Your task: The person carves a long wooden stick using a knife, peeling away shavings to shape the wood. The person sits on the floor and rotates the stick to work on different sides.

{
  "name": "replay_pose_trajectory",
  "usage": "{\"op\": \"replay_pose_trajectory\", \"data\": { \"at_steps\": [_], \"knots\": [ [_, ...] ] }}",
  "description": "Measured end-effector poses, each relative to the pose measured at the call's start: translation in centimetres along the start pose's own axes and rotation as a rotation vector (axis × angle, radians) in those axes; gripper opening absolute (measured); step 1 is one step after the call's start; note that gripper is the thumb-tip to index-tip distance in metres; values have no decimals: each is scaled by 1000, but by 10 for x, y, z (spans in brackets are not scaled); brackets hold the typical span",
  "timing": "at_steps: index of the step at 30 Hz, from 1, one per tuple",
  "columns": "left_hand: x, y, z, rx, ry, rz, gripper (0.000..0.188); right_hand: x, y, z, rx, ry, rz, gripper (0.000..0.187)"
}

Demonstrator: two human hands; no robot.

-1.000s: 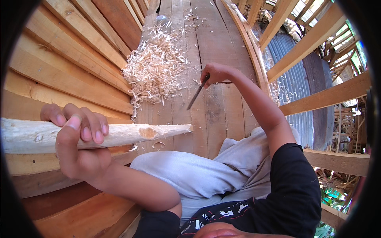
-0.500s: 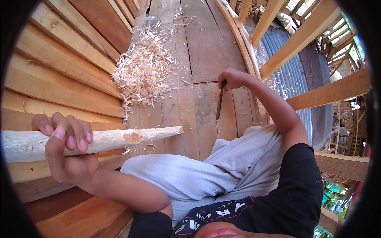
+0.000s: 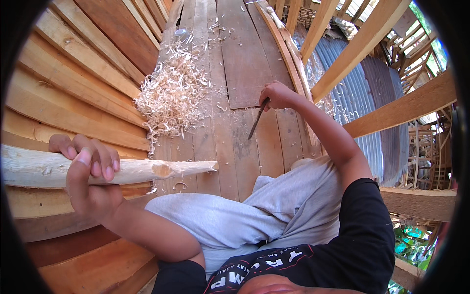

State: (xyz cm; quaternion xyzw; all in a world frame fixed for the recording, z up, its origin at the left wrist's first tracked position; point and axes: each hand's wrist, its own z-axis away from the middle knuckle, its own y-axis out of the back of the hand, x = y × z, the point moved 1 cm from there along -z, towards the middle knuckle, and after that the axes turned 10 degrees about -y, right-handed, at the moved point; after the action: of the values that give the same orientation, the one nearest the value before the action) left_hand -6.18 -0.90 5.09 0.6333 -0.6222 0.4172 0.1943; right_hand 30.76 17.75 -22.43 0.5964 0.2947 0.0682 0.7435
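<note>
My left hand (image 3: 90, 164) is wrapped round a pale, peeled wooden pole (image 3: 132, 170), its fingers over the top and the thumb along the near side. The pole lies roughly level, running in from the left edge and tapering to a cut end over the floor. A bare knot shows near that end. In my right hand (image 3: 275, 95) is a knife (image 3: 258, 119) with a dark, narrow blade, held well apart from the pole. The blade points down and toward me; most of its handle is hidden in the fist.
Curly wood shavings (image 3: 174, 93) are heaped on the plank floor (image 3: 208, 142), beside a wall of boards (image 3: 83, 83) on the left. A clear, roundish object (image 3: 182, 33) stands behind the heap. Timber rails (image 3: 401, 110) and corrugated metal sheets (image 3: 352, 73) line the right side.
The knife has swung so that its tip points more to the left, and my right hand has shifted slightly left. My left hand keeps its grip, a little higher and farther right.
</note>
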Motion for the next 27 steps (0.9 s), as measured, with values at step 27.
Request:
{"op": "replay_pose_trajectory", "data": {
  "at_steps": [27],
  "knots": [
    [3, 16, -6, 57, 19, 163, 19, -112, -65, 64, -36, -1063, -434, 28]
  ]
}}
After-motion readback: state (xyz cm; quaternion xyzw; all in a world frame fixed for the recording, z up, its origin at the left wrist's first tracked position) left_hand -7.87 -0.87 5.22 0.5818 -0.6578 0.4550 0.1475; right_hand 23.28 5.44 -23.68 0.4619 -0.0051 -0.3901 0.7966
